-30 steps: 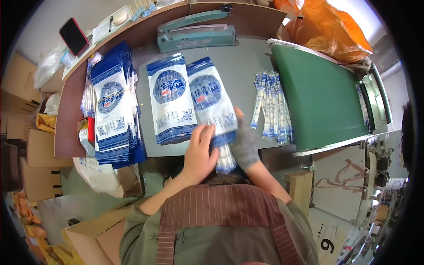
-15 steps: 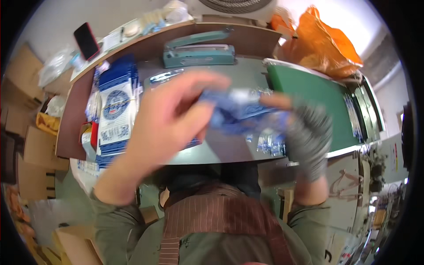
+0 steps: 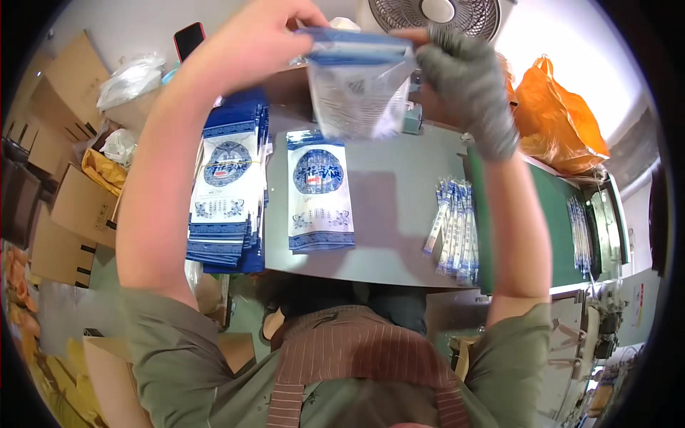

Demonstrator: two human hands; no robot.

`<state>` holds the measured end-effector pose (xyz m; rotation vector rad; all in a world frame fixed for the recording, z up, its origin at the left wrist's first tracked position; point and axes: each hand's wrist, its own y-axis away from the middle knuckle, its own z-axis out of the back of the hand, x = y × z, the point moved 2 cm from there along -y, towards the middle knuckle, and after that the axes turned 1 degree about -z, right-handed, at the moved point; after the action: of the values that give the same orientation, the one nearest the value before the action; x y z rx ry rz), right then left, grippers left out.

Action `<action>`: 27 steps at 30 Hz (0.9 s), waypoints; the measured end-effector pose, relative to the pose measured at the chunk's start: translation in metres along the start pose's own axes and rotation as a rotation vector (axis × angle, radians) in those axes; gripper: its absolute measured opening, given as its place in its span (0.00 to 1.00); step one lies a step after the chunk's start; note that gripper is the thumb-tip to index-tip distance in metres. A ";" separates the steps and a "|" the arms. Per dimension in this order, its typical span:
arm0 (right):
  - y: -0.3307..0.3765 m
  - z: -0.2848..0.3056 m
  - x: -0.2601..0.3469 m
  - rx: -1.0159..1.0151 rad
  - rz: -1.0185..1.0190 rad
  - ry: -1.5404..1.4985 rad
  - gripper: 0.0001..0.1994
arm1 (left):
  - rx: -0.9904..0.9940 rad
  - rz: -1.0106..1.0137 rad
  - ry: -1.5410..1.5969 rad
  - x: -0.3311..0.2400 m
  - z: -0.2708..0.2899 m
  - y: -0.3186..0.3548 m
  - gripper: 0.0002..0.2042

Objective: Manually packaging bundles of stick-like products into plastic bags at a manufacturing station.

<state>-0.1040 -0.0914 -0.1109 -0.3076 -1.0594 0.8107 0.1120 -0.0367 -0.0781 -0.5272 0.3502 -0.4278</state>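
Note:
A clear-sided plastic pouch point(image 3: 360, 96) with a blue top band hangs upright above the far side of the table, blurred at its bottom. My bare left hand point(image 3: 285, 32) pinches its upper left corner. At the upper right corner, my right hand point(image 3: 457, 68), in a grey fingerless glove, grips it. Below lies a single blue-and-white printed pouch point(image 3: 320, 189), flat on the grey table point(image 3: 389, 228). To its left is a stack of the same pouches point(image 3: 227, 171). Several slim blue-and-white stick packets point(image 3: 458, 228) lie at the right.
A green board point(image 3: 524, 228) covers the table's right side. Behind it stands an orange bag point(image 3: 560, 118). A teal device point(image 3: 412, 118) is mostly hidden behind the pouch. Beyond are a fan point(image 3: 435, 14) and a phone point(image 3: 189, 39); cardboard boxes point(image 3: 75, 207) stand at left.
Both hands have risen and moved away from me. The crumpled, blurred blue plastic between them now shows as a pouch stretched between the hands. The view has shifted, uncovering the flat pouch and stick packets.

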 end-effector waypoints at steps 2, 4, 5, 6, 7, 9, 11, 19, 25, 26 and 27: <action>0.031 -0.029 -0.015 -0.073 0.069 -0.037 0.08 | -0.137 -0.299 0.005 -0.013 -0.023 0.033 0.23; 0.085 -0.059 -0.041 0.000 0.066 0.069 0.08 | 0.006 -0.339 -0.055 -0.029 -0.067 0.071 0.23; 0.114 -0.080 -0.062 0.051 0.084 0.118 0.08 | 0.118 -0.259 0.067 -0.017 -0.104 0.104 0.22; 0.143 -0.101 -0.087 0.119 -0.078 -0.061 0.09 | 0.242 -0.202 0.091 -0.014 -0.134 0.130 0.21; 0.174 -0.118 -0.119 0.232 -0.050 0.037 0.10 | 0.344 -0.213 0.128 -0.008 -0.161 0.154 0.22; 0.199 -0.123 -0.094 0.641 -0.104 0.318 0.13 | 0.488 -0.100 0.154 0.005 -0.200 0.204 0.26; 0.240 -0.107 -0.097 0.398 -0.231 0.283 0.10 | 0.476 -0.072 0.212 0.005 -0.204 0.208 0.24; 0.425 0.008 -0.129 -0.410 -0.586 0.938 0.15 | 0.380 -0.135 0.108 -0.027 -0.219 0.140 0.17; 0.382 0.024 -0.183 -0.192 -0.520 1.041 0.32 | 0.444 0.073 0.422 -0.076 -0.294 0.072 0.34; 0.364 0.017 -0.186 -0.187 -0.496 1.033 0.32 | 0.295 0.089 0.427 -0.084 -0.335 0.065 0.38; 0.351 0.012 -0.189 -0.135 -0.543 0.898 0.32 | 0.282 0.228 0.490 -0.097 -0.380 0.053 0.41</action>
<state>-0.3147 0.0091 -0.4340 -0.4170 -0.3065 0.0616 -0.1166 -0.1036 -0.3939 -0.0971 0.7995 -0.3738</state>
